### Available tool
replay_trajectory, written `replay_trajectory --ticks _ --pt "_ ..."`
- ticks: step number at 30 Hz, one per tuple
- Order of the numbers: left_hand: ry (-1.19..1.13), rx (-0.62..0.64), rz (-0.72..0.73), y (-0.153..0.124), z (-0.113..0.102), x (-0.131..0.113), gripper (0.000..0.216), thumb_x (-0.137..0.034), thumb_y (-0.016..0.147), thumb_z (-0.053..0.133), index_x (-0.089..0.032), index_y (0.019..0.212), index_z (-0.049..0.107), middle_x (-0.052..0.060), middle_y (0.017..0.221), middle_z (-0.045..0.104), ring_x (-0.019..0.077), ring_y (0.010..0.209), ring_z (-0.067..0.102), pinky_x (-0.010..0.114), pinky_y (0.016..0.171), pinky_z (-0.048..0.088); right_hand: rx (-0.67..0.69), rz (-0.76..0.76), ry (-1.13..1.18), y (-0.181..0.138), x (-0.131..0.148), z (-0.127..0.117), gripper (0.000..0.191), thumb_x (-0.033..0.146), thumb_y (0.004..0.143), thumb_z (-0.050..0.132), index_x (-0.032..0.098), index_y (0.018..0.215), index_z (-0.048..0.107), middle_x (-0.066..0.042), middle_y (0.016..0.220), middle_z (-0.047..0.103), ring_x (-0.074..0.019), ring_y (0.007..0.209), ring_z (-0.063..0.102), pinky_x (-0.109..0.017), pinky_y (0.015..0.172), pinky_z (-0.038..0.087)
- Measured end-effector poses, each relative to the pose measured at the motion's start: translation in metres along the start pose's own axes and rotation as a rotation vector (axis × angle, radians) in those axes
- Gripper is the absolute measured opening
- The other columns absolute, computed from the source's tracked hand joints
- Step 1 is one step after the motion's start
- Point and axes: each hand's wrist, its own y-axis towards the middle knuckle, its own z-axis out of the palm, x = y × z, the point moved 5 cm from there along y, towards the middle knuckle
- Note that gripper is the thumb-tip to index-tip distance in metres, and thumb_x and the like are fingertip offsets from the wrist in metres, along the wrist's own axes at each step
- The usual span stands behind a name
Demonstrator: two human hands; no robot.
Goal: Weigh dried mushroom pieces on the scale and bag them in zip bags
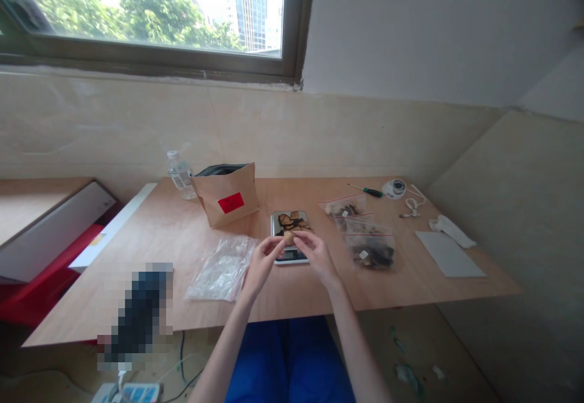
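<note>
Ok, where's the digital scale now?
In the head view, the digital scale sits centrally on the table, right of the kraft pouch and left of the filled zip-lock bags.

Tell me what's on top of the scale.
Brown dried slices lie on the scale. The pale piece held between the left hand and right hand hides what is directly behind it.

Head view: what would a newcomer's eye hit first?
Probably the brown paper bag with its red label, standing toward the back left of the table. Next, the left hand and right hand, meeting at a small tan piece over the scale. Then the bright window, upper left.
</note>
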Motion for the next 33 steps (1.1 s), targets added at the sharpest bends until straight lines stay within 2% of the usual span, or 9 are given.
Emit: replay_trajectory --ticks 3,7,11,13,15,20,27,30,33 --pt "0.026 -0.064 0.029 0.008 -0.009 0.000 0.031 -0.044 0.075 0.060 -0.015 0.083 0.064 0.005 0.077 0.067 0.0167 0.072 0.062 0.028 0.066 0.050 0.088 -0.055 -0.097 0.024 0.004 -0.005 0.036 0.044 0.082 0.053 0.018 0.103 0.066 -0.008 0.104 0.068 -0.0203 0.095 0.063 -0.033 0.084 0.049" --pt "0.187 -0.183 0.127 0.024 -0.028 -0.001 0.028 -0.043 0.075 0.060 -0.016 0.081 0.064 0.006 0.083 0.067 0.0185 0.081 0.063 0.031 0.076 0.050 -0.053 -0.168 -0.502 0.079 0.008 -0.027 0.032 0.035 0.087 0.045 0.016 0.101 0.066 -0.010 0.107 0.067 -0.0191 0.098 0.061 -0.033 0.086 0.046" --pt "0.401 -0.276 0.222 0.034 -0.044 0.003 0.025 -0.041 0.079 0.056 -0.018 0.082 0.064 0.005 0.085 0.063 0.0177 0.080 0.062 0.031 0.076 0.049 0.047 -0.123 -0.637 0.124 -0.006 -0.030 0.007 0.020 0.069 0.068 0.017 0.075 0.070 -0.007 0.082 0.071 -0.0193 0.077 0.064 -0.032 0.077 0.047" --pt "0.475 -0.288 0.243 0.035 -0.049 0.007 0.024 -0.040 0.080 0.054 -0.018 0.082 0.064 0.005 0.084 0.062 0.0172 0.078 0.061 0.031 0.074 0.049 0.098 -0.105 -0.669 0.132 -0.013 -0.028 0.005 0.015 0.064 0.071 0.018 0.067 0.069 -0.004 0.072 0.070 -0.0174 0.066 0.063 -0.029 0.070 0.047" --pt "0.520 -0.289 0.249 0.036 -0.052 0.012 0.023 -0.038 0.081 0.053 -0.018 0.083 0.065 0.004 0.083 0.061 0.0166 0.076 0.061 0.030 0.072 0.050 0.103 -0.102 -0.699 0.130 -0.015 -0.028 0.004 0.014 0.067 0.069 0.018 0.070 0.069 -0.004 0.074 0.070 -0.0169 0.068 0.062 -0.029 0.072 0.047" --pt "0.570 -0.237 0.268 0.040 -0.050 0.021 0.022 -0.033 0.083 0.050 -0.019 0.087 0.066 0.004 0.089 0.060 0.0149 0.074 0.062 0.029 0.070 0.051 0.003 -0.161 -0.770 0.101 -0.008 -0.036 0.019 0.021 0.082 0.054 0.017 0.096 0.066 -0.009 0.102 0.064 -0.0210 0.101 0.055 -0.036 0.093 0.039" --pt "0.592 -0.173 0.309 0.051 -0.041 0.030 0.022 -0.028 0.085 0.046 -0.019 0.089 0.066 0.005 0.090 0.059 0.0152 0.078 0.063 0.028 0.071 0.052 -0.162 -0.298 -0.809 0.045 -0.030 -0.046 0.026 0.033 0.081 0.055 0.018 0.102 0.057 -0.009 0.100 0.054 -0.0237 0.102 0.050 -0.039 0.090 0.042" --pt "0.608 -0.141 0.319 0.056 -0.035 0.032 0.022 -0.026 0.085 0.046 -0.019 0.088 0.067 0.006 0.090 0.060 0.0161 0.080 0.063 0.028 0.074 0.051 -0.187 -0.301 -0.805 0.035 -0.044 -0.046 0.029 0.030 0.080 0.056 0.017 0.105 0.054 -0.010 0.102 0.055 -0.0250 0.101 0.050 -0.041 0.089 0.042" --pt "0.625 -0.110 0.332 0.060 -0.030 0.034 0.022 -0.025 0.085 0.046 -0.020 0.088 0.067 0.007 0.091 0.063 0.0179 0.084 0.063 0.030 0.078 0.050 -0.183 -0.297 -0.763 0.034 -0.048 -0.046 0.020 0.025 0.081 0.050 0.018 0.099 0.055 -0.009 0.097 0.059 -0.0232 0.095 0.053 -0.039 0.086 0.043"
